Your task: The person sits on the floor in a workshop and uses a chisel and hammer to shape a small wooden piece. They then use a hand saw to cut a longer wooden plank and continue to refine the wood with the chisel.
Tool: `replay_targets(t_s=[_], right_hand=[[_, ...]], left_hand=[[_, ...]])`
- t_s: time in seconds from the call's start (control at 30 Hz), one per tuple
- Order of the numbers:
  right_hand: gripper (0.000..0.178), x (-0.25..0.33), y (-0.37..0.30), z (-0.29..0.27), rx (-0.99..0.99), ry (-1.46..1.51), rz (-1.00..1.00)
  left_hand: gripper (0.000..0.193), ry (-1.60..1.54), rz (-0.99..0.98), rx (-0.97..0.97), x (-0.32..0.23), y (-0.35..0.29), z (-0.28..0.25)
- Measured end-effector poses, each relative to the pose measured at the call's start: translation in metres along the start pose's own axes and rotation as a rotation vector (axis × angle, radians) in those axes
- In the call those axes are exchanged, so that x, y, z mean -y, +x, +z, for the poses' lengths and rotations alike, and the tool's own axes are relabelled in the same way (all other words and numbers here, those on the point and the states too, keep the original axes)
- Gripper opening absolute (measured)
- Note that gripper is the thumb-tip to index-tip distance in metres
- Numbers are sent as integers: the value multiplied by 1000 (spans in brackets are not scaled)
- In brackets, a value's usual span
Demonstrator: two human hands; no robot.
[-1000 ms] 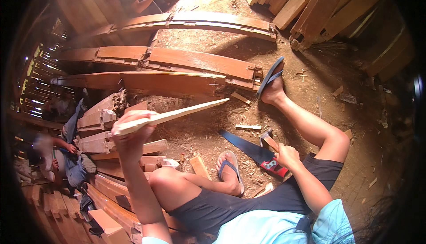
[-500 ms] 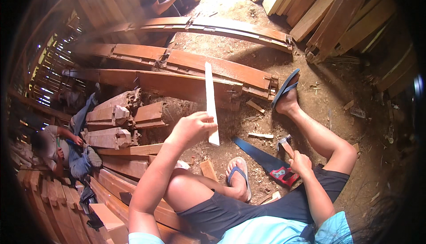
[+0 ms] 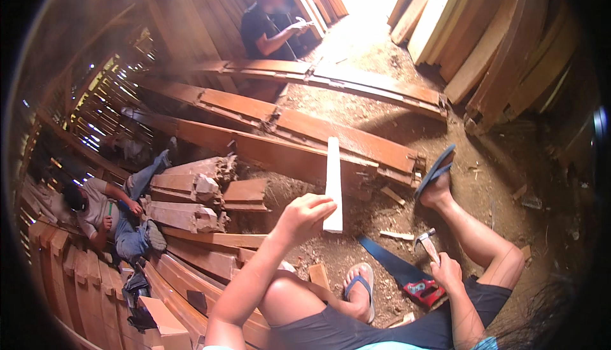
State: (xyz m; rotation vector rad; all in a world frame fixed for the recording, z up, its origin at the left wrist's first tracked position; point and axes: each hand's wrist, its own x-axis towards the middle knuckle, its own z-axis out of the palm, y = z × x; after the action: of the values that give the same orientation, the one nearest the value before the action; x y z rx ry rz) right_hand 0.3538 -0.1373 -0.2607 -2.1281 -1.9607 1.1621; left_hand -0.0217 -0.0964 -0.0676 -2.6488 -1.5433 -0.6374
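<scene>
My left hand [image 3: 305, 217] pinches a pale, narrow strip of wood [image 3: 333, 181] near its lower end. The strip stands almost upright in front of me. My right hand [image 3: 447, 271] is closed round the wooden handle of a hammer [image 3: 429, 242], whose metal head points up and to the left. Just left of that hand, a handsaw [image 3: 394, 264] with a dark blue blade and red grip lies on the ground between my legs. A small pale offcut [image 3: 397, 235] rests on the dirt beyond the saw.
Long reddish beams [image 3: 331, 121] lie across the ground ahead. Stacked planks [image 3: 484, 38] lean at the far right. One person [image 3: 270, 25] sits beyond the beams; another person [image 3: 105, 203] sits at the left among timbers, near a cardboard box [image 3: 167, 318].
The whole view has shifted, so the scene sits lower and further right, showing more of the far person. My left hand still holds the strip and my right hand the hammer.
</scene>
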Motion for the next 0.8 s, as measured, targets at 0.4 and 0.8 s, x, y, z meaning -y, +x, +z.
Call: replay_targets(t_s=[0.4,0.8], right_hand=[[43,-3,2,9,152,-47,43],[46,-22,5,38,202,-68,-106]], left_hand=[[34,182,154,-194,-31,6,-30],[33,-136,78,-504,-51,5,-31]])
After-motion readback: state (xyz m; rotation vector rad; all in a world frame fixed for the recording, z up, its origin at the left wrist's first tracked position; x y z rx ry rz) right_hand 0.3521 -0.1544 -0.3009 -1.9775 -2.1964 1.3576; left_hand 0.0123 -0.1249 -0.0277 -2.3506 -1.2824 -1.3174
